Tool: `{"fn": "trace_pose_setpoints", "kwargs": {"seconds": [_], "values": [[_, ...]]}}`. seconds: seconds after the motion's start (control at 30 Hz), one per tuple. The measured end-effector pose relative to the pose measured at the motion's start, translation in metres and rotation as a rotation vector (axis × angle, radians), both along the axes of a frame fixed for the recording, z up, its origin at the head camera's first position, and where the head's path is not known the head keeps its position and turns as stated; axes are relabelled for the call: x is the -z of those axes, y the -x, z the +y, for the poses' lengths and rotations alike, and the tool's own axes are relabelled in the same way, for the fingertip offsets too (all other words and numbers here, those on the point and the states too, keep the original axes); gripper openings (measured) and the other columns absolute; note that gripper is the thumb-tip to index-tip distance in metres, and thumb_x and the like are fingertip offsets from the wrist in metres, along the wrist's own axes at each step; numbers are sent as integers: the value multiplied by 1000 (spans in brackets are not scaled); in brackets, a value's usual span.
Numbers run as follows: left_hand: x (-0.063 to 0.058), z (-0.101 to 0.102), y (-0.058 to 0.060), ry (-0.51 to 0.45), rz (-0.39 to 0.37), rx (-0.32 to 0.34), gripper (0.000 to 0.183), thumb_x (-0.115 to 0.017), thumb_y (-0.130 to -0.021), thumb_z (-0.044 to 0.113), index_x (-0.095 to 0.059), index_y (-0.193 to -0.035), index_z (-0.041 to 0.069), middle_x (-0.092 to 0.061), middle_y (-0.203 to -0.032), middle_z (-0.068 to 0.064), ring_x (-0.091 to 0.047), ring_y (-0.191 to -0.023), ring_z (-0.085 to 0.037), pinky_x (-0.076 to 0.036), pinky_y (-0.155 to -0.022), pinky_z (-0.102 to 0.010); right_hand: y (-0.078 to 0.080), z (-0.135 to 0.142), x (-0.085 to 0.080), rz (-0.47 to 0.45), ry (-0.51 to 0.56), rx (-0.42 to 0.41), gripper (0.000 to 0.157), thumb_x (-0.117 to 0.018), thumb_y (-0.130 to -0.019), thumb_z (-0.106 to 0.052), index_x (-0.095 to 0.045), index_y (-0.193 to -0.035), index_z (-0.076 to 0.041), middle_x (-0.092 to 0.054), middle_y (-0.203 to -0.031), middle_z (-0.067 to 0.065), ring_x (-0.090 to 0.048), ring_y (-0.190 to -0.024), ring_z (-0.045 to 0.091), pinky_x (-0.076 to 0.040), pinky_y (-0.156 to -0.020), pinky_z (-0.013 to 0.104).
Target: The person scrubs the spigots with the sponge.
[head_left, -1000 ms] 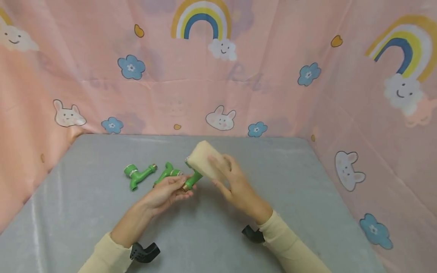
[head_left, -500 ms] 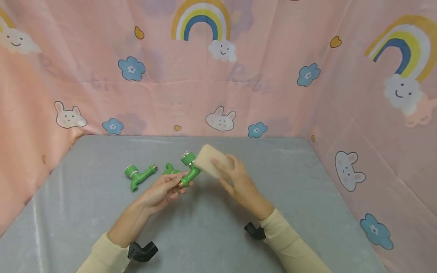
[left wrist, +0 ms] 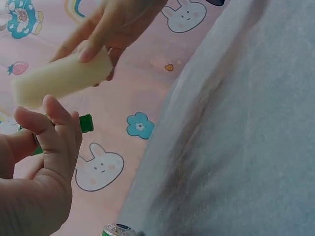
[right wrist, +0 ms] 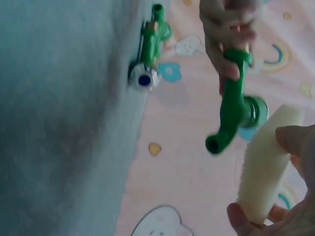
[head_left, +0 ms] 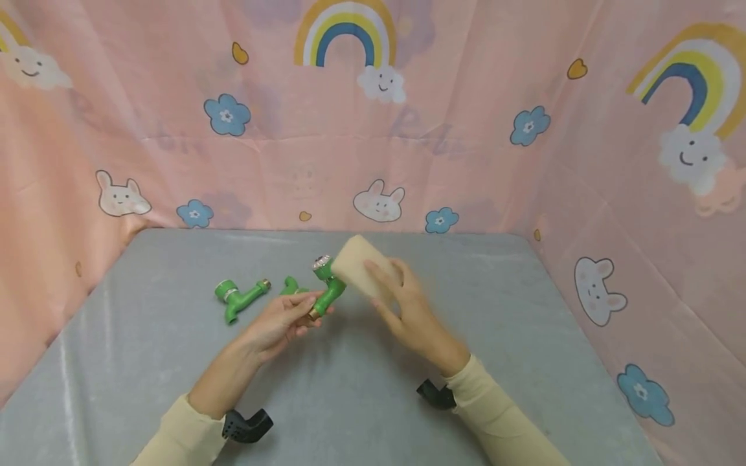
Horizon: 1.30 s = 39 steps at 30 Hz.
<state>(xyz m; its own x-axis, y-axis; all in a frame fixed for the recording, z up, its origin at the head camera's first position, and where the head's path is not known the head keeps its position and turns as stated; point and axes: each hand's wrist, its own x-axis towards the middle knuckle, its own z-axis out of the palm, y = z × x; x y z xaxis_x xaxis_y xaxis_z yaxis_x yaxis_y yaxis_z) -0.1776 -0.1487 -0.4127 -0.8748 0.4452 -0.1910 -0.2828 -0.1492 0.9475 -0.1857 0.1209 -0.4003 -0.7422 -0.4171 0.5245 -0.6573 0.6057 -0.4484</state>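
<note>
My left hand [head_left: 282,325] pinches a green faucet [head_left: 329,294] by its brass threaded end, holding it above the table with the silver-trimmed knob upward. In the right wrist view the faucet's [right wrist: 232,105] open spout points toward the camera. My right hand [head_left: 416,314] grips a cream sponge [head_left: 361,265] between thumb and fingers, its near end right beside the faucet's knob. From the left wrist, the sponge [left wrist: 61,78] shows above my left fingers, which hide most of the faucet.
On the grey table [head_left: 495,336] lie two more green faucets: one at the left [head_left: 236,299], another partly hidden behind my left hand [head_left: 291,286]. A pink patterned curtain [head_left: 466,149] stands behind and along the sides. Black curved wrist mounts hang below both cuffs.
The sponge has drawn back from in front of the faucet to its right side, uncovering the knob. My left hand has shifted slightly, tilting the faucet more upright.
</note>
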Motion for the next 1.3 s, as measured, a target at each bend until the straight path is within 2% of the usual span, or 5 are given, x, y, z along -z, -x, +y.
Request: {"fn": "trace_pose_setpoints", "kwargs": {"seconds": [0.23, 0.57, 0.87, 1.07, 1.3], "values": [[0, 4, -3, 1, 23, 9, 55, -47, -109, 24, -34, -153, -8, -76, -101, 8, -63, -74, 2, -44, -56, -9, -6, -14, 10, 18, -36, -4, 66, -77, -89, -10, -52, -148, -24, -42, -142, 25, -47, -127, 42, -53, -95, 59], [-7, -6, -1, 177, 73, -186, 46, -45, -109, 20, -44, -150, -2, -75, -98, 9, -59, -74, -1, -42, -58, -12, 8, 7, 11, -114, -1, 100, 62, -74, -89, -7, -55, -146, -20, -42, -140, 27, -46, -123, 43, -55, -89, 55], [-10, 5, -6, 628, 397, -314, 30, -60, -102, 15, -68, -126, -2, -75, -92, -22, -64, -60, -20, -47, -47, -22, -6, -11, 3, 158, -6, 34, 59, -81, -83, -11, -62, -139, -20, -49, -134, 25, -50, -115, 41, -52, -89, 53], [-14, 18, -15, 673, 441, -341, 29, -72, -94, 15, -73, -115, -5, -77, -89, -20, -74, -65, -23, -60, -59, -27, -11, -24, 17, 245, -144, 85, 63, -85, -79, -8, -65, -136, -25, -52, -132, 22, -50, -118, 40, -52, -94, 52], [-17, 20, -17, 761, 493, -383, 28, -75, -90, 14, -74, -114, -2, -78, -95, -18, -76, -74, -21, -58, -61, -25, -5, -14, 11, 245, -34, 194, 66, -85, -74, -2, -66, -134, -22, -51, -128, 24, -51, -111, 42, -53, -88, 55]]}}
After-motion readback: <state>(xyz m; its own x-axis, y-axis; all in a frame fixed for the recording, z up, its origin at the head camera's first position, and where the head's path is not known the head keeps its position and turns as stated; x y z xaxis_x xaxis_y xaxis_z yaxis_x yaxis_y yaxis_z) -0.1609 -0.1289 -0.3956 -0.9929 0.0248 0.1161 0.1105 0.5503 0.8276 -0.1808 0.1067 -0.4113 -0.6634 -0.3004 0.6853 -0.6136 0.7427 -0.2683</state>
